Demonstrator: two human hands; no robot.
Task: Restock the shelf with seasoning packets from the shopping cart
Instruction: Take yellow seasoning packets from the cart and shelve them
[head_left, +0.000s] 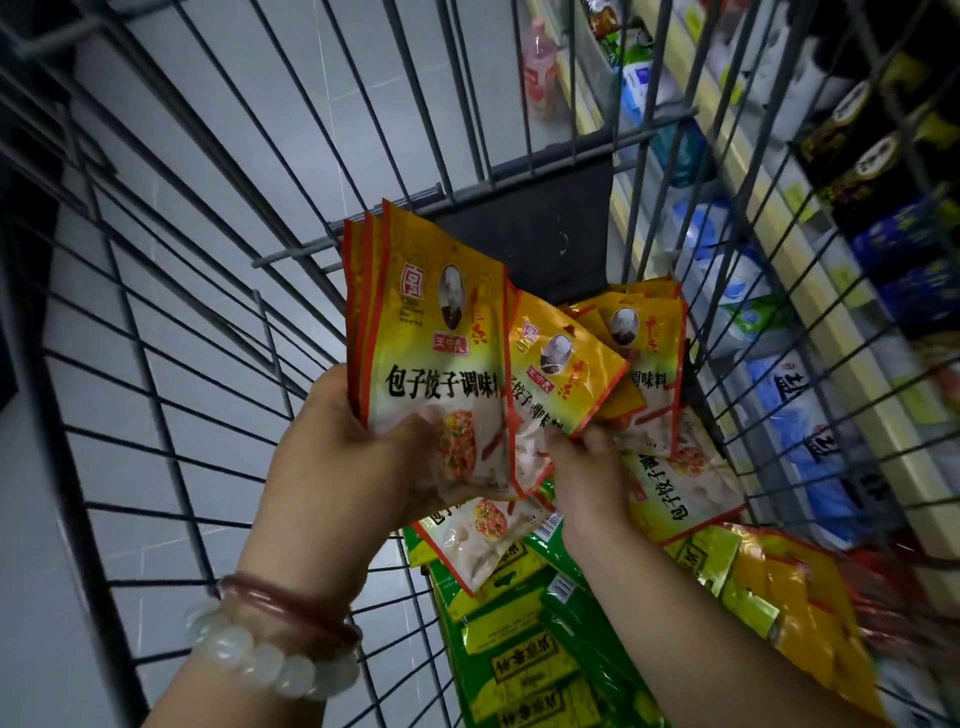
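We are holding a fanned stack of seasoning packets (431, 332) upright in our left hand (343, 447), thumb pressing across the front of the stack near its lower edge and fingers curling behind it; we can count at least 3 packet edges at the stack's top corner. The left grip is closing tight on the stack's bottom, toward 6 o'clock of the packets.

Our right hand (587, 467) is sitting at 3 o'clock of the left one, fingers curling and pinching the lower corner of a single packet (561, 374) that is tilting toward 2 o'clock and touching the stack's right edge. How far the right fingers are reaching under it, we cannot tell.

More loose packets (654, 353) are lying in the shopping cart (182, 364), just beyond the right hand at 1 o'clock and below both hands at 6 o'clock. Green packets (519, 649) are lying flat on the cart bottom at 6 o'clock, with gold packets (800, 613) at 4 o'clock of them.

A red bangle (280, 603) and a pale bead bracelet (249, 654) are circling our left wrist. The shelf (753, 187) is running along the cart's far side at 2 o'clock, carrying blue-and-white bags (727, 280) and dark boxes (872, 171).
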